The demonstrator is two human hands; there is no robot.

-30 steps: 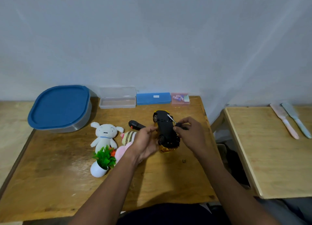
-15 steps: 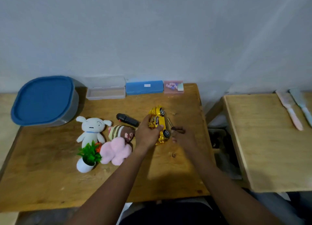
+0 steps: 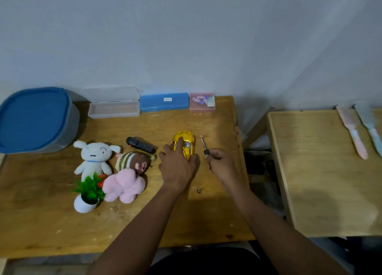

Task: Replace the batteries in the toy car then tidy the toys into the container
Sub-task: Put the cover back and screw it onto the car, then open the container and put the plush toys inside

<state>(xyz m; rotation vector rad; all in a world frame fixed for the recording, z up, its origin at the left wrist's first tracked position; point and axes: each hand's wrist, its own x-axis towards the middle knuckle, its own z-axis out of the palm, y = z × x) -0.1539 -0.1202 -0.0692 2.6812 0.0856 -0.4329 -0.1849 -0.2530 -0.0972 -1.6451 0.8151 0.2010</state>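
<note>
The gold toy car [image 3: 186,142] stands on its wheels on the wooden table [image 3: 51,223], nose pointing away from me. My left hand [image 3: 177,167] rests on its rear half, fingers around the body. Just to the right, my right hand [image 3: 220,164] holds a small screwdriver [image 3: 203,143], its metal tip pointing away and lying close to the tabletop. A grey container with a blue lid [image 3: 35,119] sits shut at the back left. A white plush dog [image 3: 94,157], a striped brown plush [image 3: 134,161] and a pink plush [image 3: 123,185] lie left of the car.
A black remote [image 3: 140,145] lies behind the plushes. A small potted fake plant [image 3: 87,194] stands front left. A clear case [image 3: 113,107], a blue case [image 3: 164,102] and a pink box [image 3: 202,101] line the wall. A second table [image 3: 320,181] at right holds two pastel knives [image 3: 359,132].
The car went from upside down in both hands to upright on the table. My right hand drew away to the right with the screwdriver.
</note>
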